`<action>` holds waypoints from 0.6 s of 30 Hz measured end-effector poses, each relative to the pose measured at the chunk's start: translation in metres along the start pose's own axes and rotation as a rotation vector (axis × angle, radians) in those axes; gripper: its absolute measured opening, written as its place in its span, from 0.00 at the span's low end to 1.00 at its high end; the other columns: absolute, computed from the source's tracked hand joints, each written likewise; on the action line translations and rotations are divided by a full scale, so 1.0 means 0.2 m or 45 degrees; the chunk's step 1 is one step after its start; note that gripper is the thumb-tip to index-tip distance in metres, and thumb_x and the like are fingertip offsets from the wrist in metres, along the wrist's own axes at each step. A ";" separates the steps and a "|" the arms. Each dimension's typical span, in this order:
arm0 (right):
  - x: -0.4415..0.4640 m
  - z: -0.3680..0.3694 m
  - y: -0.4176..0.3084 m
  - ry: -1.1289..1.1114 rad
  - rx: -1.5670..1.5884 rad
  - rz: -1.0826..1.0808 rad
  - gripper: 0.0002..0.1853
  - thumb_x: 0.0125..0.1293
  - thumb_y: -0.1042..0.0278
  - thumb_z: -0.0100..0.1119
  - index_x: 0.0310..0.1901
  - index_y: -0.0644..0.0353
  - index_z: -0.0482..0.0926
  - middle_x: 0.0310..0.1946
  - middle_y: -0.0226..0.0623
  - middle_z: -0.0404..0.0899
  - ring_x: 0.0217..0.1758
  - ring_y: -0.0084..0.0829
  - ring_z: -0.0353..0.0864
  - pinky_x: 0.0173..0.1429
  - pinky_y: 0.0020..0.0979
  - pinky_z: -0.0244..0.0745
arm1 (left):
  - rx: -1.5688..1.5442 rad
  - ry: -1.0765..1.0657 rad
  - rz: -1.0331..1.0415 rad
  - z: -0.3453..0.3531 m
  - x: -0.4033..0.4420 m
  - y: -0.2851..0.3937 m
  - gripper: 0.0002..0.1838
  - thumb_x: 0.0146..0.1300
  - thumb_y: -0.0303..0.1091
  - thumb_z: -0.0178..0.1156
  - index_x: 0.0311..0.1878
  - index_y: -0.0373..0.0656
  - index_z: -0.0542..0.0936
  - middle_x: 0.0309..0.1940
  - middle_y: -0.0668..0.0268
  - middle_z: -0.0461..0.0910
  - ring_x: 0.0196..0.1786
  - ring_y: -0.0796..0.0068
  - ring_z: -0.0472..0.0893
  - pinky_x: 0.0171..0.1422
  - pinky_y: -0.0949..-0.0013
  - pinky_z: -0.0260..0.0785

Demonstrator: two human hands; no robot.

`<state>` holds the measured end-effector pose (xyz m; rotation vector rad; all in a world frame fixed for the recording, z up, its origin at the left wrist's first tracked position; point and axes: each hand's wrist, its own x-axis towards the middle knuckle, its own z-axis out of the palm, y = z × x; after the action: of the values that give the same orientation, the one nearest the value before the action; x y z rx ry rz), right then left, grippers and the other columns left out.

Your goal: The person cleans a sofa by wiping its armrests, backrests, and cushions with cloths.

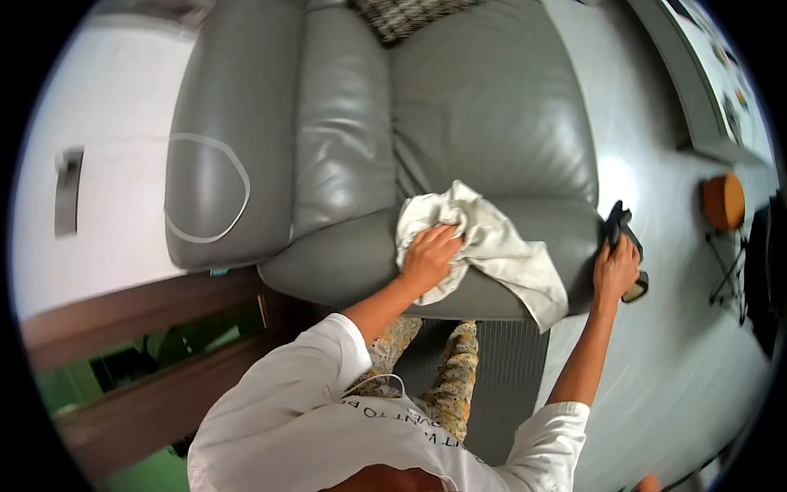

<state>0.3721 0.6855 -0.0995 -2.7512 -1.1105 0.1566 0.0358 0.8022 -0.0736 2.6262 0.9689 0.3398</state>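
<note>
A cream cloth (508, 254) lies bunched on the padded arm of a grey leather sofa (492, 107), one corner hanging over the near edge. My left hand (432, 257) presses on the cloth, fingers curled into its folds. To the right, at the end of the sofa arm, my right hand (616, 266) is closed around a black object (619, 223); what it is I cannot make out. A dark and tan item shows just beside that hand, partly hidden by it.
A white cord loop (246, 184) lies over the sofa's left side. An orange-topped stool (723, 202) stands on the pale floor at right, below a white table (697, 74). A patterned cushion (410, 15) is at the top. Brown wooden furniture (156, 320) is at left.
</note>
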 end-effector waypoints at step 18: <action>-0.99 -0.06 -1.93 -0.751 0.710 -0.875 0.21 0.56 0.58 0.62 0.48 0.63 0.76 0.42 0.44 0.79 0.52 0.47 0.75 0.52 0.45 0.66 | 0.033 -0.088 -0.726 -0.82 -1.07 -0.60 0.12 0.49 0.25 0.59 0.40 0.42 0.76 0.42 0.63 0.73 0.47 0.58 0.72 0.49 0.55 0.67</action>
<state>-0.0300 0.8197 -0.0055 -1.7479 -1.7412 1.0330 -0.2470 0.7822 0.0092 2.2309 1.6322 0.0937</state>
